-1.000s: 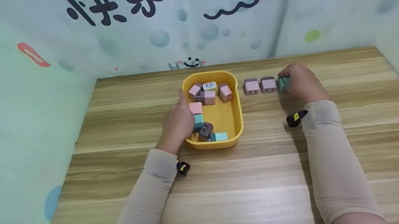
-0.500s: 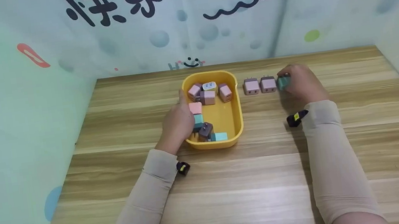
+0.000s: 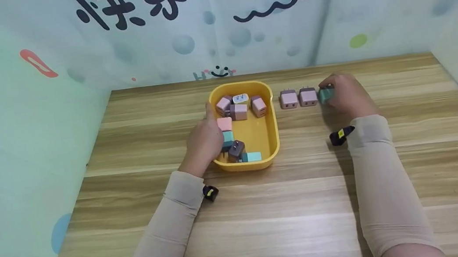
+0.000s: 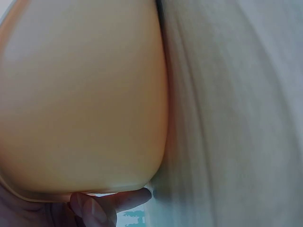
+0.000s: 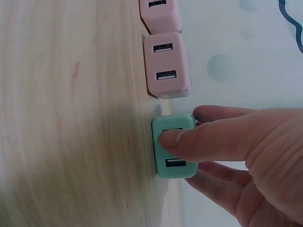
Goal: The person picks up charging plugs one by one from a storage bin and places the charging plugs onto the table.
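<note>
A yellow plastic bin (image 3: pixel 260 163) stands on the table with several USB wall chargers in it. My left hand (image 3: pixel 206 139) grips its left side; in the left wrist view, fingers (image 4: pixel 94 210) lie along the bin's outer wall. To the right of the bin, two pink chargers (image 3: pixel 289 99) stand side by side, prongs facing the back. A green charger (image 5: pixel 175 165) is beside them at the row's right end. My right hand (image 3: pixel 350 94) pinches it, the thumb on its USB port face and other fingers behind it. A small gap separates it from the nearer pink charger (image 5: pixel 166 61).
Inside the bin are pink chargers (image 3: pixel 239 111), a white one (image 3: pixel 240 98), a dark one (image 3: pixel 236 149) and teal ones (image 3: pixel 252 157). The wooden table (image 3: pixel 294 217) meets a printed backdrop (image 3: pixel 158 58) just behind the row.
</note>
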A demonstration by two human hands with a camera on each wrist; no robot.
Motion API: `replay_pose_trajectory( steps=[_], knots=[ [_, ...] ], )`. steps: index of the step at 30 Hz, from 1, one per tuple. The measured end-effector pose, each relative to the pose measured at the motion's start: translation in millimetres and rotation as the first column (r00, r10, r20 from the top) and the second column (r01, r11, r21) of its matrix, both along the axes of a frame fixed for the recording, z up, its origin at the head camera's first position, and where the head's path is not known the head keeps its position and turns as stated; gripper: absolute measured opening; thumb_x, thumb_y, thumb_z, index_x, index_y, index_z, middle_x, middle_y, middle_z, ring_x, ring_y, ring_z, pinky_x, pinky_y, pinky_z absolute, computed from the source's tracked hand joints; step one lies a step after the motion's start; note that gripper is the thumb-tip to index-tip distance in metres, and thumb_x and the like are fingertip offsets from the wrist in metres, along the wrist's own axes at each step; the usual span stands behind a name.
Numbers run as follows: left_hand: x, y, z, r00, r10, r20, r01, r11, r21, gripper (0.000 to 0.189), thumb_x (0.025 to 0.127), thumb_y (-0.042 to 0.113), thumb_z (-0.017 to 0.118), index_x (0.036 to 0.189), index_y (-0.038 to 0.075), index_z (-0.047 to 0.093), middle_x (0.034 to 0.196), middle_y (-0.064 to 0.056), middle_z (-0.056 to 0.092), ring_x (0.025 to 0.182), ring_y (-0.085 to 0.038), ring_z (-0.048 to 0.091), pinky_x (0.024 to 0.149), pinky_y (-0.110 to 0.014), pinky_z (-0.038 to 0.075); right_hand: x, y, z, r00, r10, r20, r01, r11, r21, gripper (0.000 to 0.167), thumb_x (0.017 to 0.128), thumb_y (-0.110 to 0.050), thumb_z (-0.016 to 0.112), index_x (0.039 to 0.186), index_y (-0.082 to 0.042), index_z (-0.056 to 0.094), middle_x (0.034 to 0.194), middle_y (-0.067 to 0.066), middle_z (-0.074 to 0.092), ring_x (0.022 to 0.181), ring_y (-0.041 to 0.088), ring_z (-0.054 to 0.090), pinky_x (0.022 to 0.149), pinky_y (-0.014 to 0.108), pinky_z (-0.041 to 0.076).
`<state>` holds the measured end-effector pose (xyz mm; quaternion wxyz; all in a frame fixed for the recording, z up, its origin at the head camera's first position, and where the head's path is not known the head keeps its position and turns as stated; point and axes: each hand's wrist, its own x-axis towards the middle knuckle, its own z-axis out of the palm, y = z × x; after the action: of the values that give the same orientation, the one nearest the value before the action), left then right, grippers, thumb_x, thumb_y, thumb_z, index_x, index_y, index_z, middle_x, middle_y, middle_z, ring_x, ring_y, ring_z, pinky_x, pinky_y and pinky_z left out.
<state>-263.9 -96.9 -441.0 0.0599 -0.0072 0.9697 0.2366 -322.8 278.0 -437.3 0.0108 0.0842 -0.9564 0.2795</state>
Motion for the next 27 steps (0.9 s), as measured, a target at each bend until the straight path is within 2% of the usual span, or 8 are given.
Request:
replay_pose_trajectory(
  steps=[5, 17, 27],
  knots=[
    [0.1, -0.2, 0.5, 1.000, -0.003, 0.007, 0.003, 1.000, 0.007, 0.071, 0.115, 0.016, 0.043, 0.173, 0.014, 0.002, 0.089, -0.010, 0.057, 0.079, -0.024, 0.061, 0.073, -0.032, 0.052, 0.6, -0.3, 0.6, 1.000, -0.004, 0.006, 0.004, 1.000, -0.006, 0.051, 0.081, 0.018, 0.059, 0.130, 0.008, 0.070, 0.136, 0.030, 0.064, 0.130, 0.049, 0.056, 0.112, 0.062, 0.042],
    [-1.1, -0.4, -0.5, 1.000, -0.003, 0.019, 0.003, 1.000, 0.006, 0.073, 0.114, 0.015, 0.043, 0.173, 0.014, -0.001, 0.091, -0.010, 0.058, 0.082, -0.024, 0.063, 0.077, -0.032, 0.055, 1.3, 0.0, 1.6, 1.000, 0.008, 0.012, -0.008, 1.000, 0.002, 0.060, 0.076, 0.021, 0.056, 0.132, 0.007, 0.069, 0.138, 0.029, 0.062, 0.131, 0.049, 0.054, 0.112, 0.062, 0.042],
    [-0.5, -0.6, -0.3, 1.000, -0.001, 0.019, 0.001, 1.000, 0.008, 0.072, 0.114, 0.015, 0.042, 0.173, 0.015, -0.001, 0.093, -0.010, 0.058, 0.082, -0.024, 0.062, 0.077, -0.033, 0.054, 1.4, 0.8, 0.6, 1.000, 0.008, 0.001, -0.008, 1.000, -0.014, 0.059, 0.075, 0.021, 0.058, 0.131, 0.007, 0.070, 0.135, 0.029, 0.064, 0.128, 0.048, 0.056, 0.111, 0.062, 0.043]
  ],
)
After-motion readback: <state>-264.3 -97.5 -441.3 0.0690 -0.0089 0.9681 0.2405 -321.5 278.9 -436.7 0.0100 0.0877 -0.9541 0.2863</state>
